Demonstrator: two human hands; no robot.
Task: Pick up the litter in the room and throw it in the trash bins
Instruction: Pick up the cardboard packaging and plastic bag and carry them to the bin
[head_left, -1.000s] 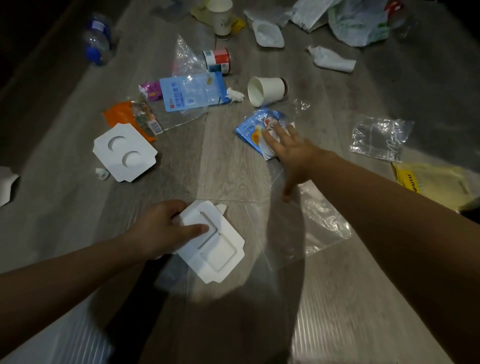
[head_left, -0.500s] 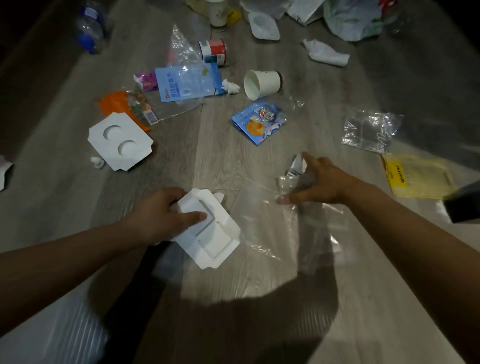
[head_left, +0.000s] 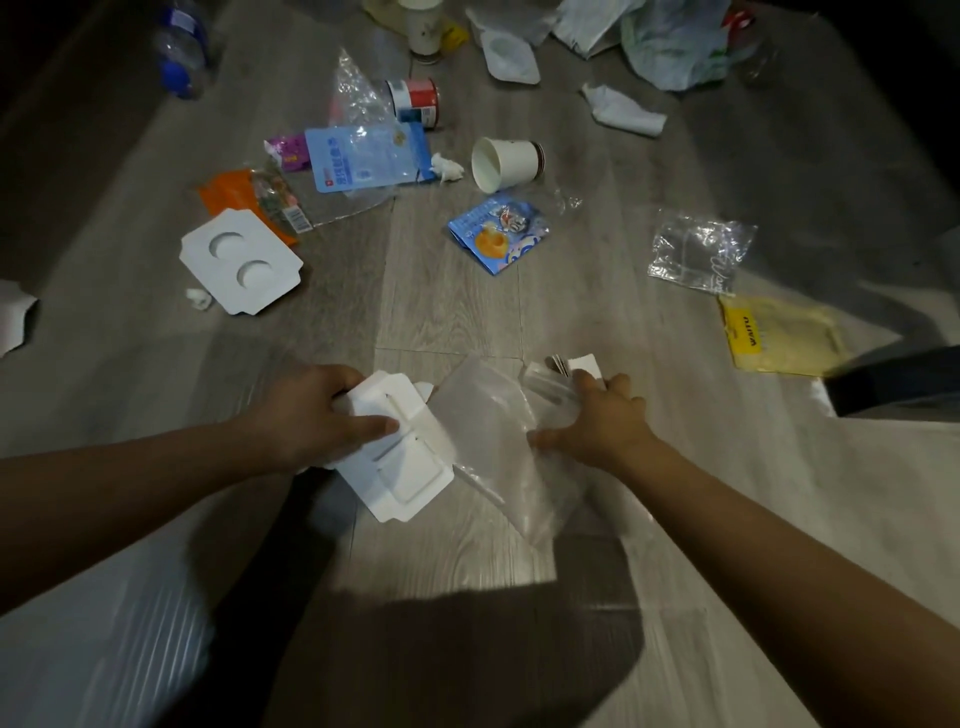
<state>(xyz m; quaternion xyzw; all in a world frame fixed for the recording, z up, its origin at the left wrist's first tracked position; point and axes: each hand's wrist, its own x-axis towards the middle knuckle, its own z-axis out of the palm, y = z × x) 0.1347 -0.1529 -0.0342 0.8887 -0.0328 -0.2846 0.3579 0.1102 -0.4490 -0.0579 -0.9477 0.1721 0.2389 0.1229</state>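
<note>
Cup (head_left: 506, 165) behind packet (head_left: 498, 236) (bottle (head_left: 182, 52) far left)

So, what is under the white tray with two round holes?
An orange wrapper pokes out from under the far edge of the tray. How far it reaches beneath, and anything else there, is covered.

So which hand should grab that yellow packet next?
Probably the right hand: it is nearer the yellow packet, though it grips a clear bag. The left hand grips a white tray, farther off.
</note>
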